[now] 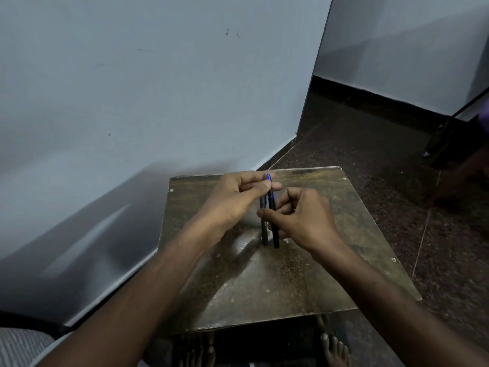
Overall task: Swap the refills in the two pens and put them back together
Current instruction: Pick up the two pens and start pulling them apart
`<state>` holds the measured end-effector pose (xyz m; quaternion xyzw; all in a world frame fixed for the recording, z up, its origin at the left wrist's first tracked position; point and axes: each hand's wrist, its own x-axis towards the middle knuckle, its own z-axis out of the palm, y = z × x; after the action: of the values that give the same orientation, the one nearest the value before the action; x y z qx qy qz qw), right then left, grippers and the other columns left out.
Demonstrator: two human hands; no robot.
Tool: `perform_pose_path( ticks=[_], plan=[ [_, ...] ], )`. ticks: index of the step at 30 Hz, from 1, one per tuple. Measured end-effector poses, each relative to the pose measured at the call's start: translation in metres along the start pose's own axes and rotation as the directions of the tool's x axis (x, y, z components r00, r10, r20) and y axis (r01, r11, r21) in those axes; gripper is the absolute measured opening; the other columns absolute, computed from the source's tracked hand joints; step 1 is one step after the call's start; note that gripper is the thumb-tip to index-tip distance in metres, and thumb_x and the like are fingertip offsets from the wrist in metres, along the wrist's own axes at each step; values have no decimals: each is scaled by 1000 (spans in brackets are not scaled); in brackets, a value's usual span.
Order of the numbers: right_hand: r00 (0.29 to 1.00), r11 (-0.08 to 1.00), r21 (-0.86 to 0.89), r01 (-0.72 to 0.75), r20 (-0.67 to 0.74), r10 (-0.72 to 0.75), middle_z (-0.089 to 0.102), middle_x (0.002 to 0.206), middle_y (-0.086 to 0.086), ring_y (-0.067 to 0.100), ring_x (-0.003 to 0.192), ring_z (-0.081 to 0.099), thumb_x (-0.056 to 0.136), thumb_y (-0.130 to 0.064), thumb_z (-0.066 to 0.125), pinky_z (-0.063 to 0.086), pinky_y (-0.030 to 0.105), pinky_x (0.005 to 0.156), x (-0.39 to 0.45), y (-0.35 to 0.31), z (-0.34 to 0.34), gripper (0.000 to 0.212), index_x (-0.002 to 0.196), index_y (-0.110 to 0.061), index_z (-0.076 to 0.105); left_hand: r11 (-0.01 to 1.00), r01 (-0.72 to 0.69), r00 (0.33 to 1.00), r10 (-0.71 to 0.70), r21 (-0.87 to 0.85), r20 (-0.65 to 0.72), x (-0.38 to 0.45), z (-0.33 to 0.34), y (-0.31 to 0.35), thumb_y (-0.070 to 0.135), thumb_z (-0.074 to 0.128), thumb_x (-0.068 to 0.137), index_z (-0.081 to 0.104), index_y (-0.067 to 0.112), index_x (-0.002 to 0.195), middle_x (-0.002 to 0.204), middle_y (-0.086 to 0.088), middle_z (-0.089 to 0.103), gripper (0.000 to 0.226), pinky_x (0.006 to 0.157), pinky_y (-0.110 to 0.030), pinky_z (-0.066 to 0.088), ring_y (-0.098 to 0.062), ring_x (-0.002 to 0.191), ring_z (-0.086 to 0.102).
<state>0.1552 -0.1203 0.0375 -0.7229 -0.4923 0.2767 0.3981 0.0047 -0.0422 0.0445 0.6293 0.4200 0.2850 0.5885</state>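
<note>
Two dark pens stand nearly upright and side by side above the small worn table [291, 282]. The left pen [264, 231] is dark grey. The right pen [275, 234] is black, with a blue end showing at its top. My left hand [232, 205] pinches the upper ends of both pens between thumb and fingers. My right hand [304, 218] grips the right pen around its middle, thumb in front. The pens' lower ends hang just over the tabletop; whether they touch it is unclear.
The table stands in a corner against a pale wall [132, 102] on the left. A dark speckled floor [370, 144] lies to the right. Bare feet [336, 350] show below the table's front edge. A dark object [455, 144] is at the far right.
</note>
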Motion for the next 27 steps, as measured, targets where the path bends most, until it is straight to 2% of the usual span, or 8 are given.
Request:
perform_pose_path(
  ticks=[2, 4, 8, 12, 15, 19, 23, 27],
  plan=[
    [1000, 1000, -11, -5, 1, 5, 79, 67, 3, 18, 63, 80, 77, -28, 99, 69, 49, 66, 0, 1, 1, 28, 77, -16, 73, 999, -37, 996, 39, 30, -75, 2, -1, -3, 30, 85, 93, 84, 25, 112, 100, 9, 86, 19, 93, -24, 55, 2, 99, 79],
    [1000, 1000, -27, 8, 8, -7, 79, 66, 2, 17, 62, 80, 76, -29, 99, 68, 48, 66, -3, 2, 4, 30, 74, -18, 71, 999, -16, 989, 21, 39, -149, 3, -1, -6, 43, 94, 80, 82, 25, 106, 92, 8, 86, 34, 89, -27, 56, 1, 92, 79],
    [1000, 999, -38, 21, 7, -21, 79, 66, 0, 13, 61, 79, 76, -29, 99, 69, 47, 65, -4, 2, 5, 29, 76, -19, 72, 998, 48, 996, -46, 28, -70, 4, -4, -7, 73, 78, 81, 82, 29, 111, 110, 15, 83, 53, 102, -35, 55, 0, 110, 75],
    [1000, 999, -48, 2, 3, -2, 79, 67, 2, 13, 62, 79, 77, -30, 99, 68, 46, 66, -2, 2, 3, 29, 79, -17, 73, 997, -25, 999, 28, 72, -41, 2, -7, -4, 33, 80, 97, 83, 27, 111, 100, 12, 86, 15, 90, -26, 51, 4, 99, 78],
    [1000, 998, -65, 10, 9, -9, 78, 66, 1, 14, 62, 79, 75, -30, 100, 68, 46, 64, -3, 3, 6, 31, 77, -19, 72, 992, -32, 987, 50, 119, -152, 2, -5, -8, 41, 92, 83, 86, 27, 97, 84, 11, 84, 20, 77, -22, 51, 8, 76, 74],
    [1000, 997, -70, 18, 11, -18, 78, 68, 1, 15, 63, 79, 76, -29, 100, 69, 45, 64, -3, 3, 7, 30, 78, -19, 71, 997, 25, 992, -15, 77, -128, 4, -7, -7, 64, 85, 81, 85, 30, 102, 101, 15, 84, 40, 98, -31, 56, 4, 101, 76],
    [1000, 996, -84, 15, 3, -15, 78, 66, 0, 13, 61, 78, 75, -30, 100, 68, 43, 64, -2, 4, 6, 30, 77, -19, 72, 998, -6, 1000, 6, 63, 8, 1, -9, -4, 35, 80, 96, 84, 28, 112, 103, 13, 85, 18, 91, -26, 49, 5, 104, 76],
    [999, 992, -121, 18, 34, -14, 78, 65, -2, 10, 60, 78, 72, -31, 102, 69, 41, 65, -4, 8, 11, 32, 76, -21, 71, 999, -19, 984, 25, 33, -174, 6, -8, -8, 36, 92, 84, 86, 24, 99, 88, 7, 86, 20, 84, -25, 54, -1, 89, 80]
  ],
)
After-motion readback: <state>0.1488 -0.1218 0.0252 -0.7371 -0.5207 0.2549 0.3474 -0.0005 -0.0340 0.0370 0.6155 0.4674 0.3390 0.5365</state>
